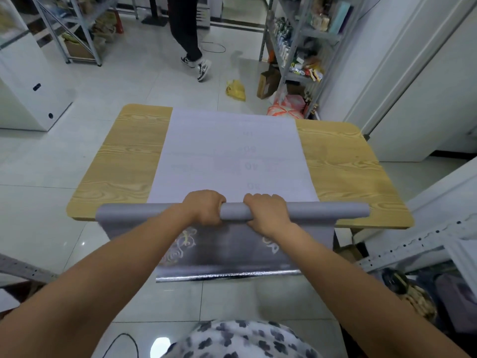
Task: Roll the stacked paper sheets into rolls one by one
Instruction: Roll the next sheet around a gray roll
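Wood-grain table (pixel 124 164) on pale floor tiles (pixel 38 202) carries the work. At its near edge lies the roll (pixel 327 210), a grey tube of paper set crosswise. Both grips hold it near its middle. The left grip (pixel 204 209) and the right grip (pixel 268 215) sit side by side with a short bare stretch of tube between them. Their fingers are curled over the top of the roll and the thumbs are hidden beneath. Holding so close to the centre likely makes the winding even, while the ends of the tube run free well out to either side of the grips.

Beyond the grips the paper sheets (pixel 232 151) lie flat, reaching to the far edge of the table. Faint reversed print shows through, so the plain side faces up. How many sheets lie there I cannot tell.

Below the grips, a dark printed flap (pixel 227 251) with pale scrollwork hangs from the roll off the table edge. It looks like the unwound remainder of this sheet, left hanging so it can feed into the tube.

Far beyond the grips stand metal shelves (pixel 296 47), a yellow bag (pixel 235 90) on the floor, and another person's legs (pixel 189 34).
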